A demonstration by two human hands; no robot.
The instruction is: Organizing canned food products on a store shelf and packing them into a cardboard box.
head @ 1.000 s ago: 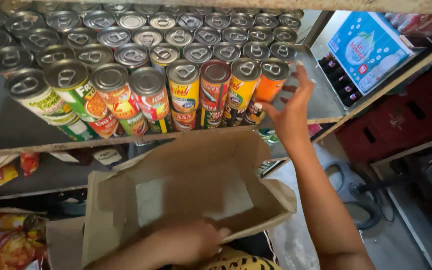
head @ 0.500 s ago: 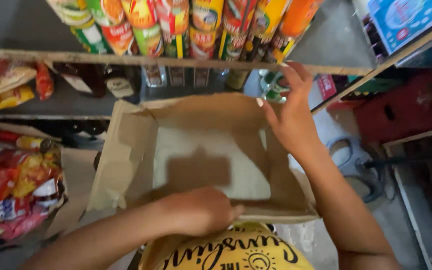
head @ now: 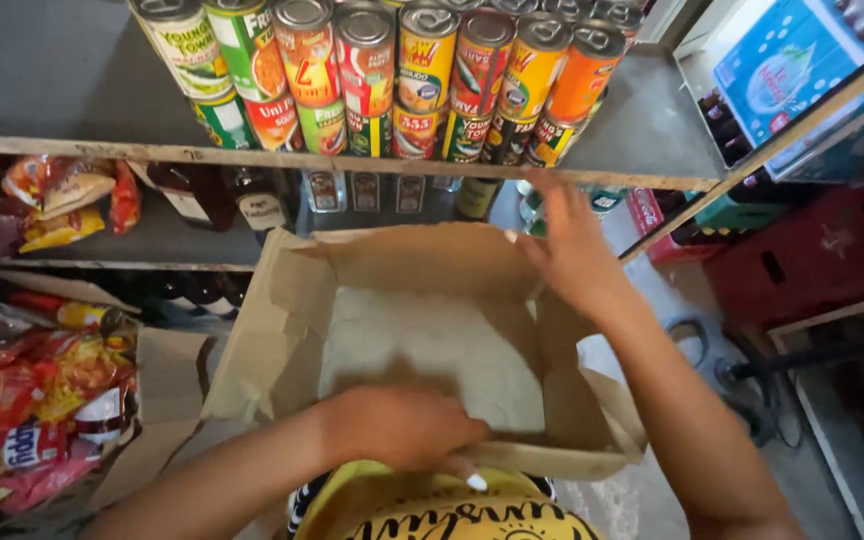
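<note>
An empty brown cardboard box (head: 422, 345) is held open in front of me, its flaps spread. My left hand (head: 402, 428) grips the box's near edge, fingers curled over the rim. My right hand (head: 574, 255) holds the far right corner of the box, just under the shelf edge. Above it, rows of coloured food cans (head: 422, 70) are stacked on a grey shelf (head: 72, 90). Nothing lies inside the box.
Dark bottles (head: 252, 200) stand on the lower shelf behind the box. Bright snack packets (head: 32, 410) fill an open carton at the left. A red crate (head: 812, 250) and a blue-printed carton (head: 782, 55) sit at the right, with a cable on the floor (head: 732, 370).
My right hand came down from the cans and took hold of the box's far right corner. The view tilted downward. My left hand stayed on the near edge.
</note>
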